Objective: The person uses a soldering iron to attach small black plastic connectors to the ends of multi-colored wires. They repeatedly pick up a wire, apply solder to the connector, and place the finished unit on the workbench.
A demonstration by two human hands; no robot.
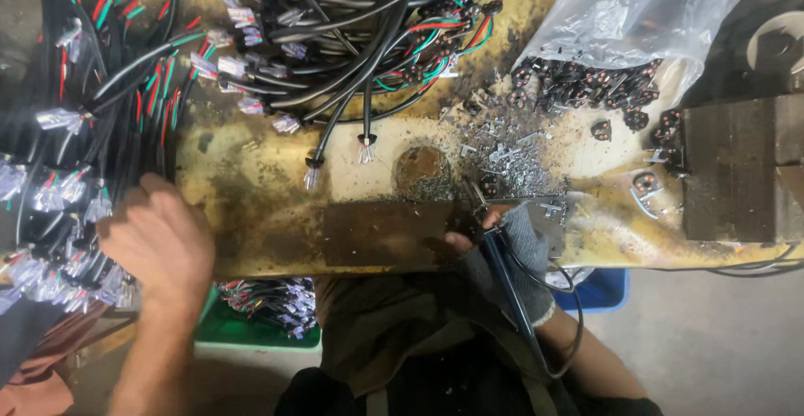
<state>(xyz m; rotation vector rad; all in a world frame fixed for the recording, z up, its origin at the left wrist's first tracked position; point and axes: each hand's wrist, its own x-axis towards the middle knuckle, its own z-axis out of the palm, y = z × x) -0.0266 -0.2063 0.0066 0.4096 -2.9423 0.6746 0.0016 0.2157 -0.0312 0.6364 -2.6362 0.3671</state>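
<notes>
Seen from above, a stained yellow workbench (251, 190) fills the view, and a dark metal plate (385, 232) at its near edge serves as the landmark. Far left of the plate, the bare left hand (159, 244) lies palm down at the bench's left end, fingers curled into a heap of cable ends with clear plastic plugs (59, 198); whether it actually pinches one is hidden by the hand itself. Above and left of the plate, a tangle of black cables (335, 39) with red and green cores spreads across the bench, and two loose plug ends (366, 149) hang down toward the plate. Below the plate, under the bench edge, a green bin (260, 332) holds more wired plugs. Just at the plate's right end, the right hand (502, 253), in a grey fingerless glove, is wrapped around a dark-handled tool (505, 269), its tip resting at the plate's edge. Right of the plate lie metal shavings (511, 160), then small round black connectors (586, 81) spilling from a clear bag (645, 14), and farthest right a heavy metal block (729, 173). Judging by the clutter, the tangled cables could snag and drag neighbours off the bench, and sharp shavings could nick the bare fingers.
</notes>
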